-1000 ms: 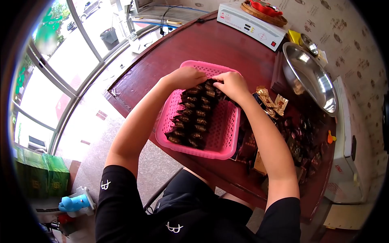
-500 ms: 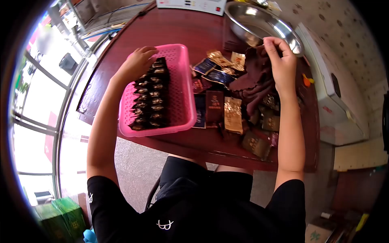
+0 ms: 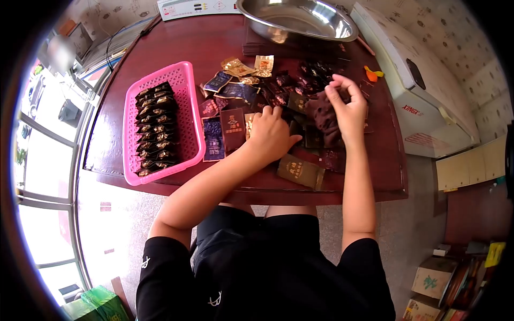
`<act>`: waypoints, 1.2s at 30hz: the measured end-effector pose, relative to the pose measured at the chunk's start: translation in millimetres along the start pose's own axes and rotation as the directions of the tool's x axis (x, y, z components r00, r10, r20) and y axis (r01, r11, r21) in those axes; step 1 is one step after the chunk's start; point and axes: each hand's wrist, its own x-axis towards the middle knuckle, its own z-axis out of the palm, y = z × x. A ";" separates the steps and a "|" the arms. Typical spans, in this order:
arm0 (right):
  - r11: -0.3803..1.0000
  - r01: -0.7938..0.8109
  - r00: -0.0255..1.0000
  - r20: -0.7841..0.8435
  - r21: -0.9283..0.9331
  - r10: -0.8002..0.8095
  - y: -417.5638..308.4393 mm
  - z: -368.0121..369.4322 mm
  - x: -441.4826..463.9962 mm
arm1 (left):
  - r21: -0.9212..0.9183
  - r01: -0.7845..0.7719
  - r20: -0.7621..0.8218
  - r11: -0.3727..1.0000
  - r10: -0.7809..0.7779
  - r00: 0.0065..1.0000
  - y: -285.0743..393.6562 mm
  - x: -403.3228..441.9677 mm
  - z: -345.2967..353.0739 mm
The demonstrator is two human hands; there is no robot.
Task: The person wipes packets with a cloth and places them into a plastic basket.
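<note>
My right hand (image 3: 349,109) is closed on a crumpled dark brown cloth (image 3: 324,120) above the right side of the table. My left hand (image 3: 270,134) is palm down over the packets, thumb spread, partly hiding a gold packet (image 3: 249,124). Left of that hand lie a brown printed packet (image 3: 233,131) and a dark blue packet (image 3: 213,140). A flat olive-brown packet (image 3: 300,171) rests near the table's front edge. Farther left, a pink plastic basket (image 3: 193,107) holds a row of black-and-gold wrapped packets (image 3: 155,128).
A large steel basin (image 3: 300,32) stands at the back beside a white device (image 3: 195,8). Gold sachets (image 3: 236,67) and dark shiny packets (image 3: 316,69) lie mid-table. At right are an orange and yellow item (image 3: 373,74) and a white appliance (image 3: 428,101).
My left hand has left the basket and come right, over the packets. The brown cloth, spread out before, is now bunched under my right hand. The view has shifted right.
</note>
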 end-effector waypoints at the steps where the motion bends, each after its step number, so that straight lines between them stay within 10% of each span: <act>1: 0.999 -0.026 1.000 0.010 0.034 0.025 7.7 0.1 -5.8 | -0.011 0.044 -0.009 0.999 -0.044 0.999 1.8 7.5 8.7; 7: 0.992 -0.052 0.991 0.117 -0.118 0.066 31.7 -0.9 -24.8 | -0.104 0.068 -0.068 0.992 -0.075 0.995 0.1 26.0 26.6; 9: 0.992 -0.030 0.992 0.119 -0.126 0.046 25.8 0.4 -26.2 | -0.308 0.238 0.234 0.921 -0.169 0.957 1.4 30.9 16.2; 14: 0.999 -0.004 1.000 0.012 0.043 0.003 21.1 -2.3 -25.8 | -0.524 0.202 0.078 0.827 -0.189 0.979 -18.6 24.7 12.8; 16: 0.993 0.032 0.991 -0.135 0.115 -0.016 10.8 -2.6 -24.3 | -0.740 0.032 -0.200 0.672 -0.265 0.943 -28.7 30.5 3.8; 17: 0.994 0.065 0.984 -0.172 0.090 -0.049 5.1 -2.6 -24.9 | -0.819 0.230 0.021 0.526 -0.373 0.928 -31.5 29.2 -2.3; 19: 0.985 0.162 0.964 -0.201 -0.064 -0.171 -11.7 -0.3 -27.9 | -0.996 0.053 0.017 0.066 -0.448 0.894 -26.6 31.9 -4.7; 20: 0.958 0.263 0.946 -0.165 -0.115 -0.279 -10.6 4.7 -30.9 | -0.979 0.000 0.096 -0.203 -0.463 0.881 -21.7 31.8 -7.2; 24: 0.937 0.346 0.901 0.260 0.050 -0.347 -8.2 42.7 -59.0 | -0.858 -0.087 0.126 -0.506 -0.372 0.920 -5.9 24.4 13.6; 36: 0.861 0.449 0.870 0.336 -0.238 -0.361 0.9 40.4 -46.0 | -0.910 0.058 0.162 -0.410 -0.224 0.961 3.1 16.1 26.4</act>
